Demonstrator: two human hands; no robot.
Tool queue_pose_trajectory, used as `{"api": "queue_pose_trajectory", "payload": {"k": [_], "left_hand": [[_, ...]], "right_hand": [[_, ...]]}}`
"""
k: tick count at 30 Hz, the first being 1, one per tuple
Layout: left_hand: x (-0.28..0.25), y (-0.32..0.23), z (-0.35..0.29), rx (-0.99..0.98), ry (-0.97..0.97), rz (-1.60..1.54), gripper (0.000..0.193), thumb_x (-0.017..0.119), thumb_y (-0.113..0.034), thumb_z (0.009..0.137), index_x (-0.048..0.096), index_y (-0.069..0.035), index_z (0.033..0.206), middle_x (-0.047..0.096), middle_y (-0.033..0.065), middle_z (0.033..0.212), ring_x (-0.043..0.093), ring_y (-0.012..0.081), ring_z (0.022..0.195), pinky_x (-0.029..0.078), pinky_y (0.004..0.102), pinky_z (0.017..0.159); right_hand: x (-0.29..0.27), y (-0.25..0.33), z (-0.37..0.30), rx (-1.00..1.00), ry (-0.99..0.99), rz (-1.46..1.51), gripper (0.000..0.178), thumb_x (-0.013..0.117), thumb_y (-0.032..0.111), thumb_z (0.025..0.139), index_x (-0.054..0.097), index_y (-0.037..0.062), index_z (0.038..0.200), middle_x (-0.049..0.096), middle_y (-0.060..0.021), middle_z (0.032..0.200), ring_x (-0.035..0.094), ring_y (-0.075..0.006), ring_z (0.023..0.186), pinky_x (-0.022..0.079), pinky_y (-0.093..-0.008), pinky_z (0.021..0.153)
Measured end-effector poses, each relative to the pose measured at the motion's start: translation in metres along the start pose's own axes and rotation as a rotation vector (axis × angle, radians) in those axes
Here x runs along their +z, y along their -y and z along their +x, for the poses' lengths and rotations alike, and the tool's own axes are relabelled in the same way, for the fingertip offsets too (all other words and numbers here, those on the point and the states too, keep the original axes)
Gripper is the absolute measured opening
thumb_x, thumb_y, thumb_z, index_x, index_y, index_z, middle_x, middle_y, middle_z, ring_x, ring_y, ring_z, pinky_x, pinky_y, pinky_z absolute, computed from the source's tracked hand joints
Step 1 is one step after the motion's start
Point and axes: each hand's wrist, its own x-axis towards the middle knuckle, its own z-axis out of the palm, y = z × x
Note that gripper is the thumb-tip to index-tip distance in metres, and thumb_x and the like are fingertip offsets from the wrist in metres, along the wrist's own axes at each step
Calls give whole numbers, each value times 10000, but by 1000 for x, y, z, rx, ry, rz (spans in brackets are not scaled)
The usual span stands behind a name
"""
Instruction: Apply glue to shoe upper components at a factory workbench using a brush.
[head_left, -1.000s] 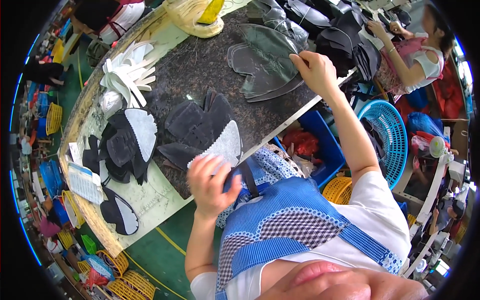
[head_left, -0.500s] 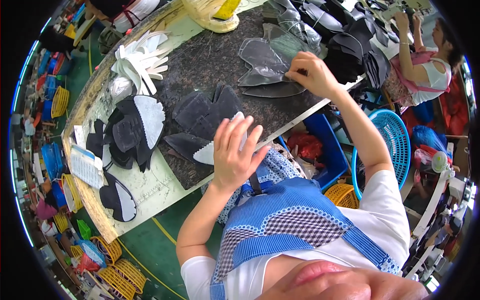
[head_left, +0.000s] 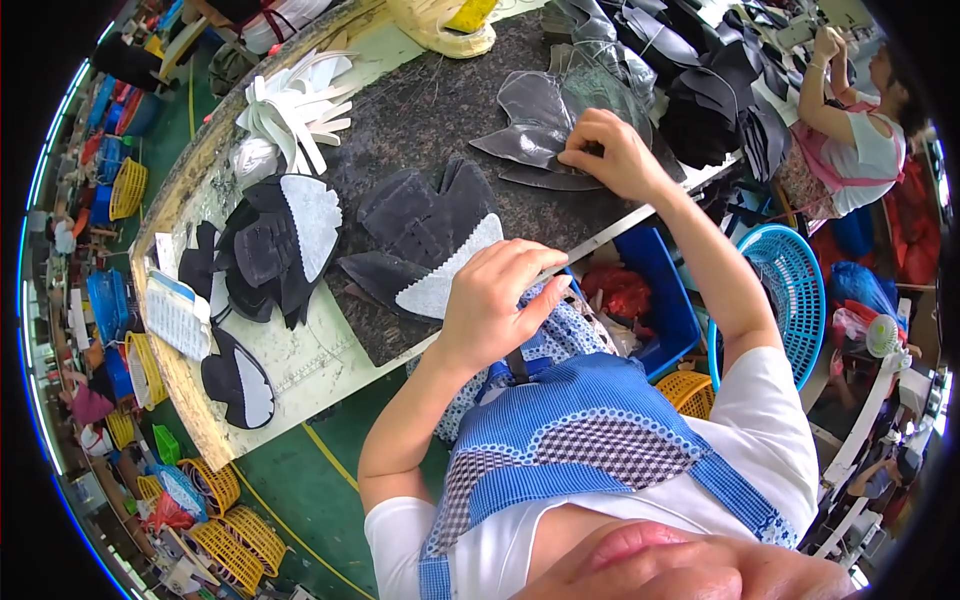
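Note:
My right hand [head_left: 618, 155] is closed in a pinch at the edge of a shiny black cut piece [head_left: 525, 122], shaped like a shoe upper, on the dark stone slab [head_left: 400, 120]. Another dark piece [head_left: 548, 179] lies partly under it. Near the slab's front edge my left hand [head_left: 497, 305] hovers, fingers stretched out and thumb apart, holding nothing. Just beyond it rest dull black pieces [head_left: 415, 215], one with a pale grey zigzag-edged patch [head_left: 452, 268]. My left fingers partly cover the patch's near side.
Stacked black pieces [head_left: 262, 245] and white strips [head_left: 290, 105] lie at the left; more black bundles [head_left: 705, 90] fill the back right. A tape roll [head_left: 445, 25] sits at the far edge. Blue baskets [head_left: 780, 300] stand below right. Another person [head_left: 850, 140] works at far right.
My left hand has drawn back from the grey-patched piece toward the table edge. My right hand stays at the shiny black piece, which has shifted and folded slightly. The whole view has shifted a little.

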Motion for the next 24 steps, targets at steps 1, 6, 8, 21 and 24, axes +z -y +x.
{"api": "queue_pose_trajectory", "payload": {"k": [1,6,8,21,24], "left_hand": [[0,-1,3,-3,16,-13,183,745,-110,831,692,-35,990,704,106,960,675,273,852,533,353,747],[-6,-11,24,33,-31,-79,181,738,-103,844,692,-26,1000,701,111,962,681,252,869,529,329,780],[-2,-14,36,-14,-247,-245,137,714,-88,880,692,-14,993,700,92,978,678,188,889,516,295,814],[-44,-13,31,-384,-509,-831,82,617,-50,953,633,26,924,666,38,803,637,67,726,570,236,680],[-42,-7,29,-376,-509,-853,79,617,-48,954,631,24,927,663,41,819,636,68,736,573,240,684]], "right_hand": [[-3,1,4,136,86,80,156,754,139,830,655,19,817,561,-50,829,551,-167,765,449,-302,710],[-12,72,15,303,80,862,204,692,221,934,697,20,894,657,19,820,581,-40,754,464,-199,682],[0,100,3,433,154,1116,220,665,216,949,697,3,993,676,-11,895,618,-66,827,489,-215,771],[23,155,4,-148,-135,511,269,612,21,934,693,28,1190,666,-113,1067,646,-175,969,515,-284,836],[28,155,4,-37,-117,617,251,579,30,969,684,12,1196,671,-84,1020,626,-129,947,507,-257,823]]}}
